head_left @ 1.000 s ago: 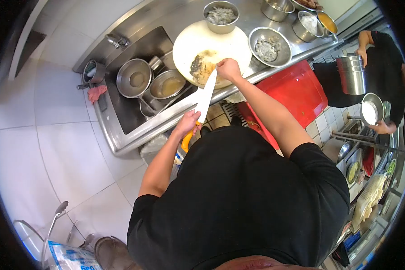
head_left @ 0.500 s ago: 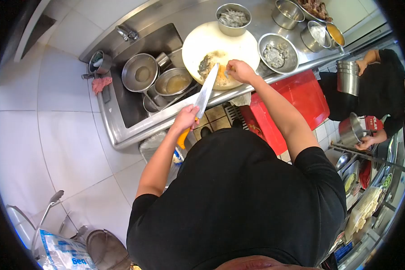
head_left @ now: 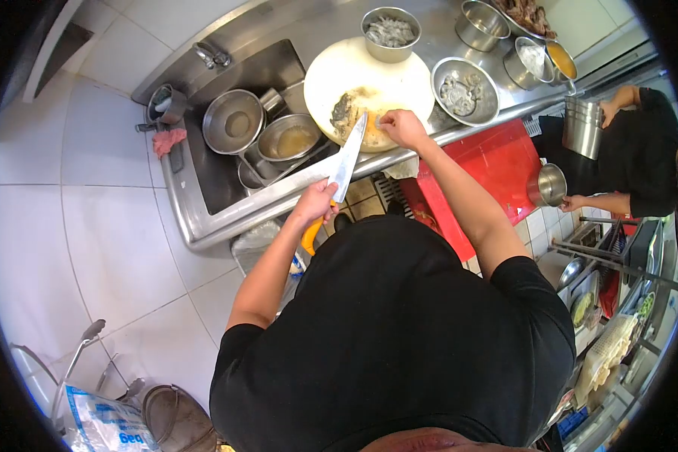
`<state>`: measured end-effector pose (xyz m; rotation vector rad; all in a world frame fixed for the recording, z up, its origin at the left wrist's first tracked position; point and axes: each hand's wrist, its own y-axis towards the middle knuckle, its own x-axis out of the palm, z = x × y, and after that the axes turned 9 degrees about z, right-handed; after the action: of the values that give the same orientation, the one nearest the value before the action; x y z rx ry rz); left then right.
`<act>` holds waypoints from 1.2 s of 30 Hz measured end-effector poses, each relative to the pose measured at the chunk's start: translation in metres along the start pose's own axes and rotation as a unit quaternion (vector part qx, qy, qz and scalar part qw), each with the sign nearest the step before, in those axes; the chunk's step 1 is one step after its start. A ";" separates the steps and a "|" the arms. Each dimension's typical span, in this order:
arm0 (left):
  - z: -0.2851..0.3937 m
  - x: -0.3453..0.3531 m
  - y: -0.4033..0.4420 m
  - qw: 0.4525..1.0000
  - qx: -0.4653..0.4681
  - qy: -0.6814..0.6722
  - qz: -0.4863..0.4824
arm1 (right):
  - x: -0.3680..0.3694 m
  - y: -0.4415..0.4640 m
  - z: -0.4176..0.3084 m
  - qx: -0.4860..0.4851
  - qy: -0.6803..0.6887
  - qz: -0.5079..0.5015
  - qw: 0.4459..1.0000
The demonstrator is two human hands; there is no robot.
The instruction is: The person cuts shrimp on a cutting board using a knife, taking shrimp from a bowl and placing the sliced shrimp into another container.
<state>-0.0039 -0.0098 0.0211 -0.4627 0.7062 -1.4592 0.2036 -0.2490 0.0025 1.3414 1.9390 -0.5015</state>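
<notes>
My left hand [head_left: 316,202] is closed round a kitchen knife [head_left: 346,164] with a yellow handle, its tip over the round white cutting board [head_left: 331,71]. With fingers pinched, my right hand [head_left: 405,129] holds a small greyish shrimp [head_left: 380,125] beside the knife tip, partly hidden by the fingers. Dark scraps [head_left: 343,113] and orange-brown residue lie on the board's near part. At the board's far edge stands a deep metal container [head_left: 392,53] of grey shrimp. A steel bowl [head_left: 493,105] to the right holds more shrimp.
Metal bowls [head_left: 233,147] sit in the sink [head_left: 211,188] at left. Further containers [head_left: 482,36] stand at the back right. Below the counter is a red bin lid [head_left: 497,169]. On the right a co-worker [head_left: 618,147] holds stacked metal pots [head_left: 582,135] and another pot [head_left: 548,185].
The knife and my left hand have shifted slightly right; my right hand has lowered a little. The co-worker's lower pot has moved left and up, towards the red lid.
</notes>
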 end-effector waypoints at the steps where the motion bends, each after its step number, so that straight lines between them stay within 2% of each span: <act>1: 0.001 0.000 -0.001 1.000 -0.004 -0.013 -0.010 | 0.001 0.001 0.000 -0.003 -0.002 0.013 1.000; 5: 0.003 0.001 0.001 0.999 -0.029 0.010 -0.014 | 0.019 -0.001 0.001 -0.005 -0.026 0.049 0.998; 7: 0.010 -0.002 0.007 0.988 -0.005 0.148 0.047 | 0.022 0.002 -0.004 -0.010 -0.103 0.039 0.994; 8: 0.013 -0.004 0.008 0.988 -0.003 0.149 0.046 | 0.018 0.003 -0.007 -0.009 -0.103 0.042 0.994; 10: 0.025 -0.008 0.007 0.930 0.090 0.317 0.163 | 0.005 0.003 -0.015 0.064 -0.077 -0.004 0.995; 11: 0.039 -0.007 -0.003 0.921 0.103 0.327 0.185 | 0.002 0.006 -0.014 0.064 -0.077 0.001 0.995; 13: 0.052 -0.002 -0.013 0.904 0.139 0.353 0.196 | -0.007 0.017 -0.012 0.152 0.119 0.036 0.981; 14: 0.054 0.001 -0.017 0.887 0.169 0.377 0.205 | -0.015 0.029 -0.017 0.151 0.120 0.040 0.980; 16: 0.040 0.008 -0.005 0.884 0.176 0.387 0.196 | -0.039 0.064 -0.031 0.124 0.149 0.095 0.976; 18: 0.028 0.012 0.007 0.904 0.132 0.378 0.148 | -0.093 0.086 -0.077 0.120 0.155 0.122 0.973; 20: 0.034 0.014 0.001 0.893 0.150 0.396 0.150 | -0.107 0.124 -0.066 0.070 0.094 0.265 0.957; 21: 0.030 0.010 0.004 0.903 0.143 0.380 0.141 | -0.117 0.129 -0.056 0.074 0.093 0.272 0.955; 23: 0.020 -0.001 0.006 0.915 0.148 0.352 0.132 | -0.137 0.137 -0.029 0.130 0.033 0.229 0.964; 24: 0.013 -0.008 0.002 0.914 0.151 0.353 0.132 | -0.139 0.143 0.000 0.162 -0.052 0.165 0.971; 25: 0.015 -0.013 -0.011 0.915 0.148 0.350 0.133 | -0.132 0.146 0.043 0.191 -0.137 0.099 0.967; 27: 0.020 -0.022 -0.034 0.917 0.143 0.345 0.138 | -0.115 0.116 0.110 0.224 -0.232 0.050 0.945; 28: 0.022 -0.026 -0.045 0.915 0.133 0.356 0.134 | -0.113 0.095 0.130 0.212 -0.301 -0.020 0.930; 30: 0.021 -0.030 -0.043 0.913 0.120 0.368 0.131 | -0.088 0.066 0.194 0.161 -0.346 -0.027 0.924; 31: 0.013 -0.031 -0.033 0.892 0.184 0.388 0.142 | -0.076 0.065 0.209 0.160 -0.344 -0.029 0.925; 32: 0.016 -0.029 -0.032 0.866 0.247 0.408 0.151 | -0.066 0.063 0.219 0.220 -0.313 0.035 0.923; 33: 0.019 -0.022 -0.026 0.865 0.245 0.412 0.149 | -0.059 0.061 0.231 0.280 -0.280 0.097 0.913; 34: 0.037 -0.005 -0.023 0.910 0.196 0.339 0.137 | -0.063 0.057 0.225 0.288 -0.278 0.098 0.911; 35: 0.052 0.008 -0.020 0.945 0.148 0.266 0.120 | -0.071 0.054 0.210 0.256 -0.269 0.066 0.926; 36: 0.063 0.018 -0.016 0.943 0.156 0.277 0.101 | -0.079 0.048 0.196 0.232 -0.260 0.039 0.937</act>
<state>0.0263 -0.0368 0.0746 0.2772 0.9101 -1.4782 0.3297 -0.4119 -0.0664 1.3756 1.3683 -1.1978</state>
